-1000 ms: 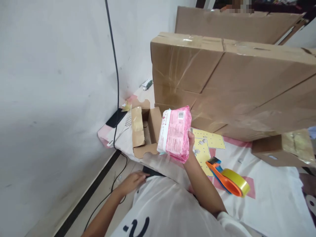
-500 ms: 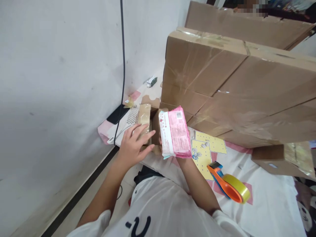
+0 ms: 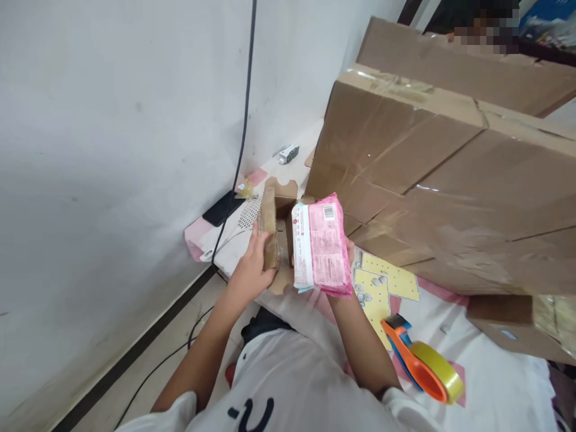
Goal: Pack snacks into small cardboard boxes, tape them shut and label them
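Against right fingers (image 3: 350, 249) (mostly hidden): pink packet (image 3: 321, 246), near open carton (image 3: 269, 219).

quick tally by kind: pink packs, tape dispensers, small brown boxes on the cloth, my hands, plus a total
Pink pack: 1
Tape dispenser: 1
Small brown boxes: 2
Left hand and right hand: 2
Total: 6

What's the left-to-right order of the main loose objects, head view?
Flat black rectangular object → open brown cardboard box → pink-and-white plastic packet → orange-and-blue tape dispenser → taped brown cardboard carton.
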The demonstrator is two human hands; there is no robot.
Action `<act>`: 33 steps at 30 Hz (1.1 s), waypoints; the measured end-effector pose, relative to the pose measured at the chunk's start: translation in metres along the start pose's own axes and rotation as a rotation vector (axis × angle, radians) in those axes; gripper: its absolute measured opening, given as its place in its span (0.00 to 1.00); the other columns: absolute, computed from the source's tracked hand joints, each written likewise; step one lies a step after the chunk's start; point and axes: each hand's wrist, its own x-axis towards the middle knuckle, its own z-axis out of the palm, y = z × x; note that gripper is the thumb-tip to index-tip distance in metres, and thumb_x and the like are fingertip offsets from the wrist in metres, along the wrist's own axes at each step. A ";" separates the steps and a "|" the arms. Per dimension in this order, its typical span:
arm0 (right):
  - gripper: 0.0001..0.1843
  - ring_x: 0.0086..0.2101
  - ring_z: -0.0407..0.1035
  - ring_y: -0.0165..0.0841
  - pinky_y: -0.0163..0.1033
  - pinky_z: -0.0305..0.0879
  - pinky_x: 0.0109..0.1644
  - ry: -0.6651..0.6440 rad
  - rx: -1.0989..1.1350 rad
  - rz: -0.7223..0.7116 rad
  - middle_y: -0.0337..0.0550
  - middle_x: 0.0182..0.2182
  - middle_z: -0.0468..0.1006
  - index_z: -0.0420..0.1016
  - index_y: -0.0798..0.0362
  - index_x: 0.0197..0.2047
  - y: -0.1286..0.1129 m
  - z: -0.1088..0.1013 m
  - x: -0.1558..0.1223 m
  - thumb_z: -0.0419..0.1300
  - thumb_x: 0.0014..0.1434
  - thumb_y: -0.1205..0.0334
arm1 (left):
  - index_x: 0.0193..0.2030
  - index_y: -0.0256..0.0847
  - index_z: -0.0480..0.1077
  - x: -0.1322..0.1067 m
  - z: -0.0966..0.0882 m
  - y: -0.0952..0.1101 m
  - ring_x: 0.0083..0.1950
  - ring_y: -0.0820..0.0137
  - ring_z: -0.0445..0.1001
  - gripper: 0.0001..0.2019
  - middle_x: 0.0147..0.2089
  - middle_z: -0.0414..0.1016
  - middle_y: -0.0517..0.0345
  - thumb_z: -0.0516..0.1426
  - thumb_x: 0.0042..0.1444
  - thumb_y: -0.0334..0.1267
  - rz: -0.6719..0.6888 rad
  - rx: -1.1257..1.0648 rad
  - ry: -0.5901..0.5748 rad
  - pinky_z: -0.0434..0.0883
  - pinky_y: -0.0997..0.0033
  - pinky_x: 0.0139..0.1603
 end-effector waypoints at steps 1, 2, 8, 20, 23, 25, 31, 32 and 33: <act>0.28 0.45 0.79 0.52 0.59 0.77 0.49 0.019 0.030 -0.014 0.48 0.36 0.84 0.79 0.48 0.43 -0.002 0.003 -0.001 0.64 0.49 0.35 | 0.72 0.43 0.54 -0.001 0.001 -0.001 0.78 0.49 0.56 0.31 0.81 0.45 0.38 0.55 0.63 0.37 0.005 -0.048 0.012 0.63 0.42 0.72; 0.28 0.46 0.79 0.52 0.59 0.77 0.50 0.039 0.053 -0.027 0.47 0.36 0.84 0.79 0.48 0.45 -0.005 0.006 -0.001 0.65 0.49 0.36 | 0.73 0.43 0.51 -0.002 0.003 -0.003 0.77 0.52 0.59 0.31 0.79 0.52 0.38 0.53 0.65 0.37 -0.002 -0.097 0.042 0.62 0.44 0.73; 0.42 0.59 0.72 0.53 0.58 0.69 0.64 0.131 -0.319 -0.219 0.50 0.55 0.80 0.69 0.51 0.65 -0.022 0.014 0.003 0.66 0.51 0.40 | 0.77 0.43 0.47 -0.024 0.038 -0.008 0.76 0.57 0.61 0.33 0.76 0.60 0.43 0.51 0.67 0.40 -0.280 -0.372 0.242 0.61 0.51 0.75; 0.50 0.49 0.74 0.61 0.61 0.68 0.52 0.130 -1.794 -0.043 0.66 0.56 0.70 0.43 0.52 0.79 -0.009 0.078 0.022 0.59 0.62 0.43 | 0.78 0.40 0.48 -0.031 0.060 -0.019 0.78 0.56 0.59 0.37 0.77 0.59 0.44 0.53 0.65 0.46 -0.346 -0.447 0.203 0.57 0.52 0.78; 0.48 0.47 0.75 0.58 0.58 0.69 0.49 0.126 -1.887 -0.034 0.66 0.56 0.68 0.49 0.54 0.77 0.000 0.079 0.031 0.60 0.61 0.44 | 0.78 0.39 0.48 -0.030 0.059 -0.019 0.77 0.55 0.60 0.38 0.77 0.58 0.43 0.53 0.64 0.45 -0.360 -0.443 0.206 0.57 0.52 0.78; 0.47 0.49 0.73 0.59 0.57 0.70 0.49 0.088 -1.940 -0.056 0.67 0.59 0.66 0.50 0.52 0.77 0.003 0.077 0.029 0.61 0.61 0.46 | 0.78 0.39 0.46 -0.029 0.058 -0.017 0.76 0.56 0.61 0.38 0.78 0.57 0.43 0.53 0.65 0.44 -0.359 -0.461 0.198 0.58 0.53 0.78; 0.40 0.63 0.58 0.60 0.61 0.62 0.62 -0.106 -1.950 -0.375 0.63 0.67 0.62 0.56 0.52 0.76 -0.019 0.057 -0.002 0.59 0.65 0.51 | 0.79 0.38 0.47 -0.027 0.054 -0.017 0.79 0.59 0.54 0.37 0.79 0.53 0.45 0.52 0.65 0.42 -0.304 -0.470 0.202 0.55 0.55 0.79; 0.37 0.62 0.58 0.60 0.62 0.60 0.63 -0.029 -1.929 -0.429 0.63 0.66 0.64 0.59 0.53 0.74 -0.026 0.051 -0.006 0.57 0.66 0.51 | 0.78 0.39 0.48 -0.028 0.054 -0.019 0.79 0.59 0.55 0.36 0.79 0.55 0.45 0.52 0.65 0.42 -0.298 -0.472 0.207 0.56 0.55 0.79; 0.35 0.62 0.59 0.60 0.64 0.59 0.63 0.069 -1.893 -0.454 0.64 0.65 0.65 0.61 0.54 0.73 -0.031 0.043 -0.008 0.56 0.66 0.52 | 0.78 0.39 0.48 -0.028 0.054 -0.021 0.79 0.59 0.56 0.36 0.78 0.57 0.45 0.52 0.65 0.41 -0.293 -0.474 0.210 0.56 0.56 0.79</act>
